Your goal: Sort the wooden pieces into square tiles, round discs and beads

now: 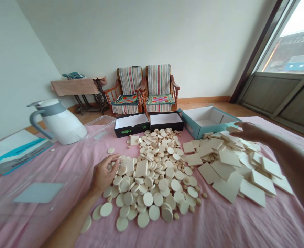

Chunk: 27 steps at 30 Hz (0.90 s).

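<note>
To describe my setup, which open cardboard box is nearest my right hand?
The light-blue rectangular cardboard box, rightmost of the three; both black rectangular cardboard boxes stand farther left.

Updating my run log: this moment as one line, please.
left hand: at round pieces | right hand: by square pieces, hold unclear | teal box: open

Count. Hands [103,174]: two, one left, one right. Black boxes [131,131]: two. Teal box [192,128]: one. Jug [64,124]: one. Printed carton [18,151]: one. Armchairs [159,81]: two. Cloth-draped stand [72,87]: one. Pale discs [148,199], square tiles [229,158], small beads [204,195]: many each, overlapping; exact tally not possible.
</note>
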{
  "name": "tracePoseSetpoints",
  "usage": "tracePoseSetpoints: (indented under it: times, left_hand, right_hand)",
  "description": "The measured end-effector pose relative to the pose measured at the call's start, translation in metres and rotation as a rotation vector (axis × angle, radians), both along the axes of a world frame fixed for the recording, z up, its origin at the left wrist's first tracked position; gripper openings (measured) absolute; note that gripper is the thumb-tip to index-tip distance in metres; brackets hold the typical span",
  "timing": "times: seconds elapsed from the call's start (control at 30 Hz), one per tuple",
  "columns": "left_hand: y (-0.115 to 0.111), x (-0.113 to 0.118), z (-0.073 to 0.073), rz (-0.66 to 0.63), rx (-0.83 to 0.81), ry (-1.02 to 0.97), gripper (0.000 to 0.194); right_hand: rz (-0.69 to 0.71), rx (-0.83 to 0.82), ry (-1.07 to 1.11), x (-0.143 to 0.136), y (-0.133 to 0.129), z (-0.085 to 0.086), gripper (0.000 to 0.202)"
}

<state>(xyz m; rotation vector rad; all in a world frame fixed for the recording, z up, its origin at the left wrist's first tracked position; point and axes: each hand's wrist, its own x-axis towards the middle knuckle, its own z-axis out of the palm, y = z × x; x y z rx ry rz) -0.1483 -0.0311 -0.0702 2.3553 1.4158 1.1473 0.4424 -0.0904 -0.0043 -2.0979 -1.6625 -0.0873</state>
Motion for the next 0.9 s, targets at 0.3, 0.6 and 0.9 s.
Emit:
tracePoseSetpoints:
  times: [0.3, 0.6, 0.9]
  left_hand:
    - [-0.007, 0.004, 0.007, -0.264, 0.014, 0.158, 0.026]
    - [-0.012, 0.001, 0.02, -0.327, -0.034, 0.255, 0.044]
    - [-0.012, 0.004, 0.013, -0.278, -0.109, 0.166, 0.057]
  right_hand:
    - [0.653, -0.15, 0.078, -0.226, -0.009, 0.015, 0.036]
    - [0.871, -0.191, -0.137, -0.349, -0.001, -0.003, 0.046]
    - [0.771, -0.168, 0.122, -0.341, 0.006, -0.003, 0.055]
